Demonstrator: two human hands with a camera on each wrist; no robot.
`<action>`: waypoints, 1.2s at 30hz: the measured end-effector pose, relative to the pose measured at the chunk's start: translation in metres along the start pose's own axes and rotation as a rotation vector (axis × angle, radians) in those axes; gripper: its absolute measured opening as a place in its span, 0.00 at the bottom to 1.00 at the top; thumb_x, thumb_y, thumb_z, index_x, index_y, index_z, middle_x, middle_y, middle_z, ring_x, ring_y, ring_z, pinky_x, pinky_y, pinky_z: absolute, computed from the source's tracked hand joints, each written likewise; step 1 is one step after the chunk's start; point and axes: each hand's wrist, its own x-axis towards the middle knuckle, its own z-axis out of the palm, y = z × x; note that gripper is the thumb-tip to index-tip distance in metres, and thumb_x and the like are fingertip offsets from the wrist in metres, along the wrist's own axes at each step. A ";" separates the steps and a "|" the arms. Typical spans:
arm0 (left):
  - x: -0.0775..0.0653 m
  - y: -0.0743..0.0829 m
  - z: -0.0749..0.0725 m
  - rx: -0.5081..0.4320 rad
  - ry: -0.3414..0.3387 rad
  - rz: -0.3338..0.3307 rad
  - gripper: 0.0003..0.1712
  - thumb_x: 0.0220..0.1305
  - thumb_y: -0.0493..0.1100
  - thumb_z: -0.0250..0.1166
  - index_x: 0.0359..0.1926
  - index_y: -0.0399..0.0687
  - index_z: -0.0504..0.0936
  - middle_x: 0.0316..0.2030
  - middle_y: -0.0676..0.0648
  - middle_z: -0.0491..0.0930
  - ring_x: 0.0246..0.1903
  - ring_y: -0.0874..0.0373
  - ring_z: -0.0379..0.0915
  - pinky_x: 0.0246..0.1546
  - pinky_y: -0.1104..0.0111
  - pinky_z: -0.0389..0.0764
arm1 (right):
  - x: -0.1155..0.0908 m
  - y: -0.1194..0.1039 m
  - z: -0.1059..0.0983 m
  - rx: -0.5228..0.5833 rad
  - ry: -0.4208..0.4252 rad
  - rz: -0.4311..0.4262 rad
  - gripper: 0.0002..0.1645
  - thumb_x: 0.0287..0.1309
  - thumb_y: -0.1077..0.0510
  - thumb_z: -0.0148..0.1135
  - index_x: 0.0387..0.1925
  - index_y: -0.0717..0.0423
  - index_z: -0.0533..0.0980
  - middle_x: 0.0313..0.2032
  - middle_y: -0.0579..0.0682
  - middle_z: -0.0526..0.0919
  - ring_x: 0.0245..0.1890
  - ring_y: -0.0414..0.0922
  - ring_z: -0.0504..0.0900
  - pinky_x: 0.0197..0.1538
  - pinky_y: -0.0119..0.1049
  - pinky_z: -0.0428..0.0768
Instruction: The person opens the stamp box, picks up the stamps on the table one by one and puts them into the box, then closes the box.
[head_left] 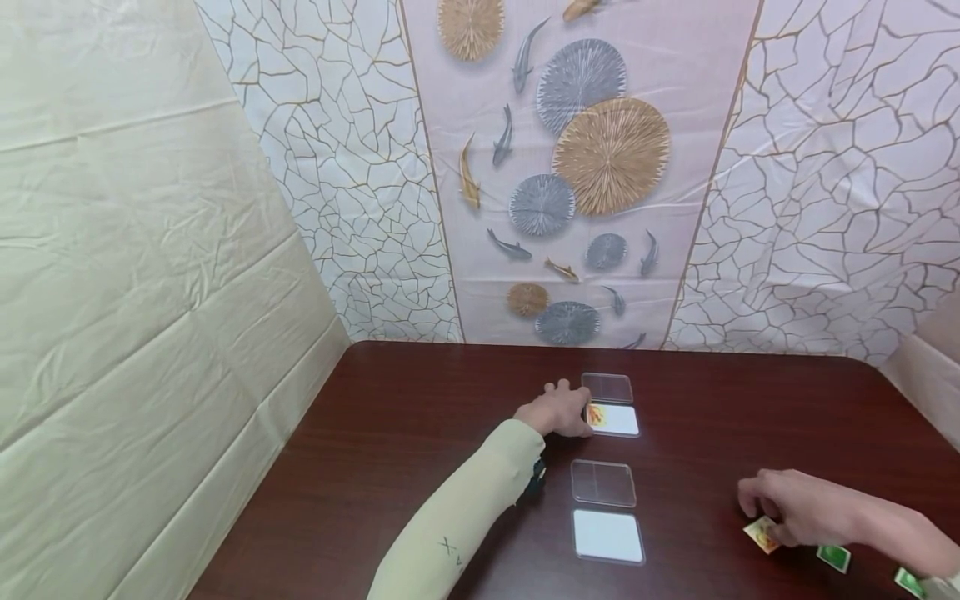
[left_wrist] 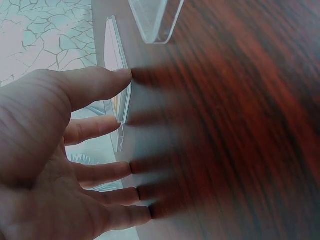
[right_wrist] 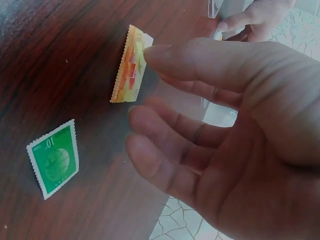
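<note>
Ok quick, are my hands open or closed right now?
Left hand: open, thumb and index finger at the edge of the far white case.
Right hand: open, thumb by the orange stamp, no pinch visible.

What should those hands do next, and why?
The right hand should probably pinch up the loose orange stamp: the thumb is at its edge, and the left hand touches a case with white space beside another stamp.

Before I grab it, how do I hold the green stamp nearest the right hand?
Perhaps pinch the green stamp by opposite toothed edges, from above: it's thin, seems to lie flat on the table, and its edges look uncovered.
</note>
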 end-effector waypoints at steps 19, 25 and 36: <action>0.001 -0.001 0.002 -0.005 0.005 0.009 0.22 0.60 0.59 0.68 0.52 0.63 0.73 0.51 0.49 0.67 0.50 0.53 0.60 0.39 0.58 0.72 | -0.004 0.001 0.012 -0.068 0.078 -0.003 0.23 0.40 0.65 0.71 0.35 0.40 0.71 0.28 0.38 0.65 0.25 0.27 0.61 0.27 0.28 0.61; 0.001 -0.002 0.001 -0.017 0.010 0.012 0.24 0.60 0.59 0.68 0.53 0.62 0.73 0.52 0.49 0.67 0.49 0.53 0.60 0.38 0.58 0.72 | -0.004 0.003 0.014 -0.038 0.102 -0.049 0.23 0.41 0.67 0.70 0.33 0.39 0.71 0.27 0.37 0.64 0.25 0.26 0.60 0.25 0.27 0.60; 0.000 -0.001 0.002 -0.009 0.003 -0.006 0.23 0.59 0.59 0.68 0.53 0.63 0.73 0.52 0.50 0.67 0.50 0.54 0.60 0.39 0.58 0.72 | -0.004 0.004 0.015 0.045 0.082 -0.068 0.20 0.45 0.69 0.68 0.30 0.41 0.72 0.28 0.39 0.63 0.26 0.27 0.60 0.25 0.27 0.60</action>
